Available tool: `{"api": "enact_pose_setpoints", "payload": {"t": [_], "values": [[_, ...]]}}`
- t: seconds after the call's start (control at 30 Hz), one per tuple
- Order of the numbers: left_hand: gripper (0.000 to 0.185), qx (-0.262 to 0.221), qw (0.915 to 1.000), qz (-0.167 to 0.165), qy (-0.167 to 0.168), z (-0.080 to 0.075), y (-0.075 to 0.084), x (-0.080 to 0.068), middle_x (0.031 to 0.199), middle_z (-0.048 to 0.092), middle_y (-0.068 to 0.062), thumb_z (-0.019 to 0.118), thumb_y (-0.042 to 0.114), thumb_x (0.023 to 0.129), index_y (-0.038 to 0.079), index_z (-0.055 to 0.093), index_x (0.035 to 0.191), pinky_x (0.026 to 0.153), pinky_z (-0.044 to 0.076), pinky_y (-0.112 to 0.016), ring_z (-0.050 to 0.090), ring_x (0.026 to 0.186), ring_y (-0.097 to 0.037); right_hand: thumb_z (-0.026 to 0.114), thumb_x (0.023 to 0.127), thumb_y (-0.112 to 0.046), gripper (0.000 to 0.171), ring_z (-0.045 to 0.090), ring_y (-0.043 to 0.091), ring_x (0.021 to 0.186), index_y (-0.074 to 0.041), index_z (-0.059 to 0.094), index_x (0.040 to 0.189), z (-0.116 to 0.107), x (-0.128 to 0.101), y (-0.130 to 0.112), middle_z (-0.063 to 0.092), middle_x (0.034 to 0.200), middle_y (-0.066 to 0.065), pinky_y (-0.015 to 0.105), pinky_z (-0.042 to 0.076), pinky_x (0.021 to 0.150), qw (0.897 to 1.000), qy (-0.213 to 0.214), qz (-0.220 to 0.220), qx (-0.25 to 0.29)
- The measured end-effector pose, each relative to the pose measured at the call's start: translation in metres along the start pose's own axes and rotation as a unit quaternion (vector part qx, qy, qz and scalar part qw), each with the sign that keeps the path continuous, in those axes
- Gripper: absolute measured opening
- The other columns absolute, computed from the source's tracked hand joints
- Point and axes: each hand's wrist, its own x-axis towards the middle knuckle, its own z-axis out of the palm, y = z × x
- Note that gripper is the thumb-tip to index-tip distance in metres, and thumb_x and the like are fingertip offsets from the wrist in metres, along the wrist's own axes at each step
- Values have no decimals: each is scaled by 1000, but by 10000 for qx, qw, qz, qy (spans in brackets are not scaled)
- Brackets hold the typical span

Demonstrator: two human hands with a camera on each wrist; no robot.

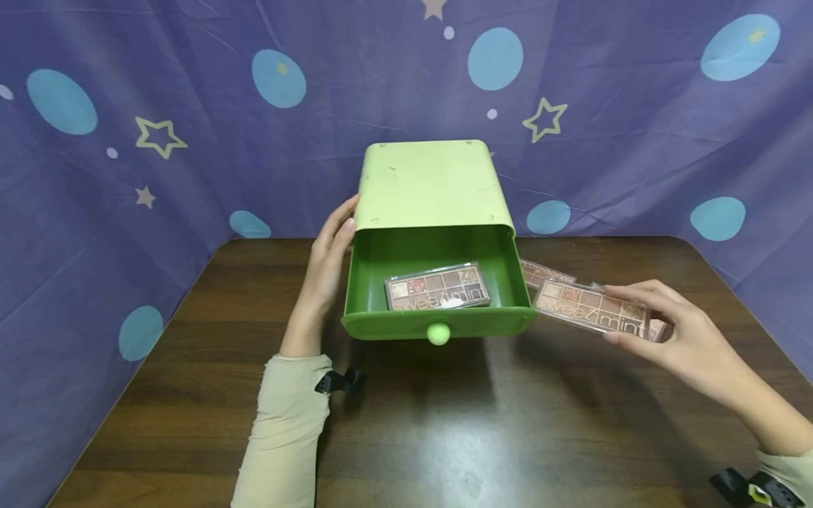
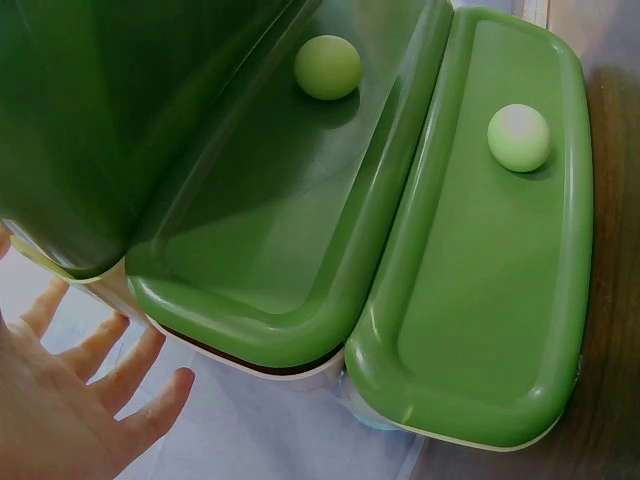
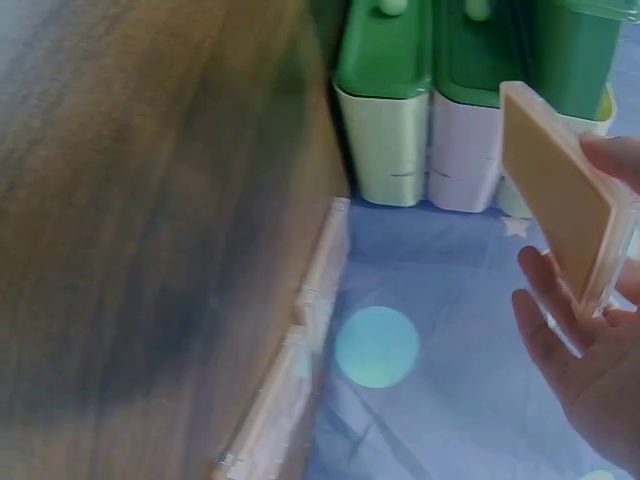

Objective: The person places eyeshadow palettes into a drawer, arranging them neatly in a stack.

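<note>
A green drawer cabinet (image 1: pixel 435 187) stands on the table with its top drawer (image 1: pixel 381 326) pulled out. Inside that drawer lies an eyeshadow palette (image 1: pixel 438 288) with a clear lid. My left hand (image 1: pixel 325 264) rests against the cabinet's left side; in the left wrist view its fingers (image 2: pixel 130 370) are spread and fairly straight. To the right of the drawer, my right hand (image 1: pixel 692 335) pinches a second eyeshadow palette (image 1: pixel 591 307) between thumb and fingers, its plain back (image 3: pixel 555 190) showing in the right wrist view. More palettes (image 1: pixel 543 274) lie on the table, partly hidden behind the held one.
Two lower drawers with round knobs (image 2: pixel 519 138) are closed beneath the pulled-out one. Along the tabletop (image 1: pixel 406 437), palettes (image 3: pixel 275 400) lie in the right wrist view. A purple cloth (image 1: pixel 406 92) with stars and blue spots hangs behind the table.
</note>
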Motion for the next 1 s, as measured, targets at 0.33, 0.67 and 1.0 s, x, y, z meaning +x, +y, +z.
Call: {"api": "enact_pose_setpoints", "payload": {"t": [0.33, 0.67, 1.0], "values": [[49, 1, 10000, 1, -4, 0, -1, -1, 148, 45, -2, 42, 31, 105, 16, 43, 151, 94, 40, -36, 48, 120, -16, 82, 69, 10, 61, 49, 1, 117, -10, 69, 126, -15, 1, -16, 60, 126, -9, 8, 31, 95, 9927, 629, -1018, 146], [49, 14, 10000, -26, 0, 0, 0, -1, 148, 45, -2, 42, 32, 105, 16, 43, 151, 95, 41, -37, 48, 120, -17, 76, 65, 21, 55, 53, 10, 117, 7, 68, 118, -22, 9, -34, 64, 125, 3, 13, 37, 97, 9794, 1210, -1507, 584], [49, 110, 9999, -2, -22, 0, 0, 0, 149, 44, -2, 41, 32, 105, 16, 42, 151, 96, 39, -37, 45, 126, -19, 76, 67, 20, 51, 54, 17, 115, 10, 67, 117, -14, 26, -59, 65, 123, 12, 16, 41, 91, 9720, 1084, -1838, 986]]}}
